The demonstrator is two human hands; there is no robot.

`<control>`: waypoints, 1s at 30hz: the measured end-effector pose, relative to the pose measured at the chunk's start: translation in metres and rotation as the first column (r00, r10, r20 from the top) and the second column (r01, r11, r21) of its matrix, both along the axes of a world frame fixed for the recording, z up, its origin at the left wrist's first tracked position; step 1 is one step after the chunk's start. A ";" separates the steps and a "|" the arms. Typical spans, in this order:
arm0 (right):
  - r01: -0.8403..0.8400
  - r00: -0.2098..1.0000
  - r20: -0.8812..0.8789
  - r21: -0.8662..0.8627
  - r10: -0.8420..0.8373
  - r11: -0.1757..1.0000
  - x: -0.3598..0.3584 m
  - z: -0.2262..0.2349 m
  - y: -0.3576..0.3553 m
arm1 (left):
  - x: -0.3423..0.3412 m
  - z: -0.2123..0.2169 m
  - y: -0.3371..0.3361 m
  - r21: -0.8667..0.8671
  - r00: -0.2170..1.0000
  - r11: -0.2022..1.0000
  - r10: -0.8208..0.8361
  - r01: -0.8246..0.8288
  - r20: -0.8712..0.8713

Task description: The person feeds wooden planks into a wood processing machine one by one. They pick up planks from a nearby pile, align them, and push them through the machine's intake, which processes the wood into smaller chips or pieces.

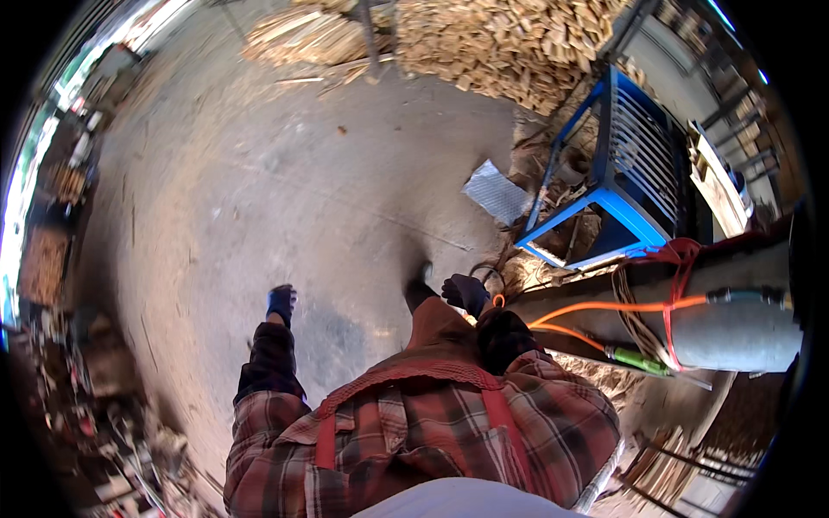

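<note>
My left hand (281, 304), in a dark blue glove, hangs over the concrete floor with its fingers curled in and nothing showing in them. On the other side, my right hand (466, 294), in a dark glove, is also curled, and no object shows in it. It is close to a looped black cable (492, 274) and the near end of a large grey metal pipe (734, 332); whether it touches either I cannot tell. An orange hose (617, 306) runs along the pipe, tied with a red strap (676, 298). My foot (420, 281) is blurred in mid-step.
A blue metal frame with slats (635, 220) stands at the right, beside a silvery sheet (497, 193) on the floor. Behind lies a big heap of cut wood pieces (509, 47) and a pile of thin wood strips (306, 39). Clutter (108, 363) lines the left.
</note>
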State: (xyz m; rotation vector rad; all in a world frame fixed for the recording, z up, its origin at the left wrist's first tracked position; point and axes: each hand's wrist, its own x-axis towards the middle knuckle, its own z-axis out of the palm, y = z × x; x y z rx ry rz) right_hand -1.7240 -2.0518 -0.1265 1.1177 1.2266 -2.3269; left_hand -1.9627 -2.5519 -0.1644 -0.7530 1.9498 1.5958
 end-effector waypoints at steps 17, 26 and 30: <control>0.507 0.856 -0.207 0.157 -0.473 0.848 -0.246 0.123 0.338 | -0.306 0.156 0.701 0.226 0.302 0.258 -0.935 0.939 -0.185; 0.549 0.126 -0.789 0.561 -0.602 -0.620 -0.229 0.214 0.524 | -0.493 0.128 0.915 0.028 -0.175 -0.174 -0.984 0.984 0.035; 0.103 0.042 -0.539 0.840 -0.841 -0.533 -0.201 0.174 0.578 | -0.560 0.109 1.064 -0.299 -0.467 -0.416 -0.876 0.859 -0.124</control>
